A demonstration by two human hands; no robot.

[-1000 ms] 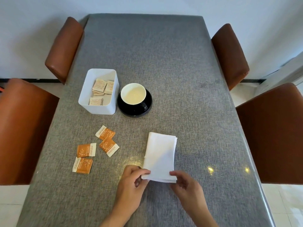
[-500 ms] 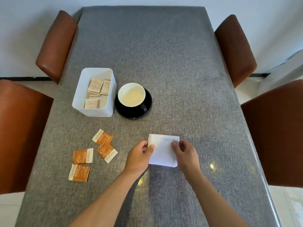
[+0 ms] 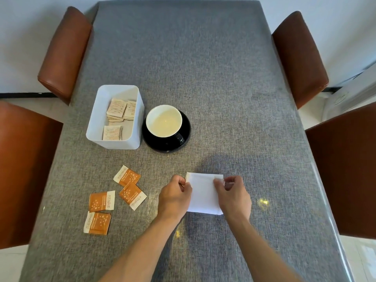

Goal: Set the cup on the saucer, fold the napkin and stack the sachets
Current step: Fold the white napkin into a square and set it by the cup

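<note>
Both hands on the white napkin (image 3: 203, 193): left hand (image 3: 175, 197) pinches its far-left corner with curled fingers, right hand (image 3: 234, 195) pinches the far-right corner the same way. By size from here:

- Grey table (image 3: 203, 68) fills the frame, four brown chairs around it, e.g. near-right chair (image 3: 345, 169) and far-left chair (image 3: 65, 51).
- White bin (image 3: 97, 123) left of centre, beige sachets (image 3: 120, 108) loose inside.
- Black saucer (image 3: 183, 143) just beside the bin on its right, cup (image 3: 163, 121) sitting on it, handle toward the camera-right.
- Napkin lies folded flat, nearer than the saucer, between the hands.
- Four orange sachets (image 3: 127, 177) scattered left of the napkin, unstacked; two of them overlap at a corner, the other two lie just beside each other.
</note>
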